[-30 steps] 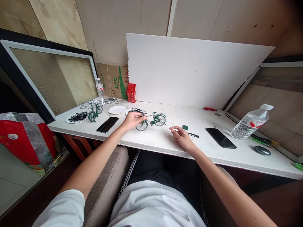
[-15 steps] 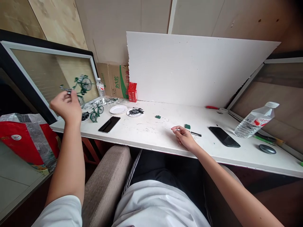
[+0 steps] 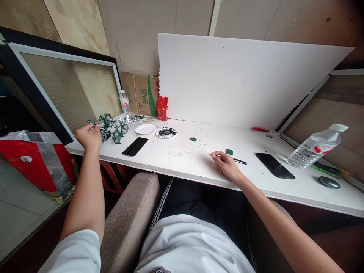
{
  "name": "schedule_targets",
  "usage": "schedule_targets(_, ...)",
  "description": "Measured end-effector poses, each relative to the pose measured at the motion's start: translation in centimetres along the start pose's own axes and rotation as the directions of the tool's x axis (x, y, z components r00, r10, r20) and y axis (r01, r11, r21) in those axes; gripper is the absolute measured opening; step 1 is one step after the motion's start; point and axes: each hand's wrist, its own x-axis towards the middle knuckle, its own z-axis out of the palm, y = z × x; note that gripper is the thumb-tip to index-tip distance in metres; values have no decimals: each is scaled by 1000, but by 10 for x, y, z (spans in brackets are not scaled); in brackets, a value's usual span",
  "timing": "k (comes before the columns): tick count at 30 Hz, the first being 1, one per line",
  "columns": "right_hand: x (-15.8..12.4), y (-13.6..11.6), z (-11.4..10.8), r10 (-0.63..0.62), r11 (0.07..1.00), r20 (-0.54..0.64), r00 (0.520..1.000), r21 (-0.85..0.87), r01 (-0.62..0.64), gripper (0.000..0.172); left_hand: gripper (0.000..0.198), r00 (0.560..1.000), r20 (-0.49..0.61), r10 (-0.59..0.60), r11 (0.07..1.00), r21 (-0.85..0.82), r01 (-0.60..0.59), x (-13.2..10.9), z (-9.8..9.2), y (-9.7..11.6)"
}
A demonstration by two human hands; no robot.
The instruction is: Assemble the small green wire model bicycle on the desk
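A person sits at a long white bench, seen from their own head. The left hand reaches out to the far left end of the bench, fingers closed on the handlebar end of a small green model bike. The bike is down at bench level and tipped. Its handlebars point left toward the hand. Its long axis runs roughly from near to far, with one wheel closer to the person and the other behind it and a little to the right. It sits just beside a second bike, which stands upright, and in front of a framed panel. Half a second ago the same hand held the bike high in the air before that panel, and a second ago the bike stood mid-bench, a spot that is now bare. The right hand rests near the front edge, about where it was, fingers loosely curled over a thin tool. Whether they grip it cannot be told. A small green part lies just beyond the tool. Right of the bikes lie a black phone and two white plates. Far to the right are another phone and a water bottle on its side.
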Motion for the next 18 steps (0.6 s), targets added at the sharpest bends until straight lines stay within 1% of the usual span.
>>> schedule_targets(3,-1,-3,1,2,1000,4,1000,-8,-2,46,24,997,-70,-26,997,64,30,-1,8,-10)
schedule_targets(7,-2,-4,1,0,1000,8,1000,-5,0,47,27,995,-93,-24,996,78,32,0,15,-20)
schedule_targets(12,0,0,1,-2,1000,1,1000,9,2,49,31,998,-45,-38,996,77,42,-2,23,-27)
schedule_targets(16,1,3,0,-6,1000,2,1000,-1,6,50,28,999,-35,-22,998,51,24,-4,31,-32)
schedule_targets(18,2,3,0,-10,1000,-1,1000,-7,10,51,27,1000,-11,-19,999,50,19,-5,35,-37)
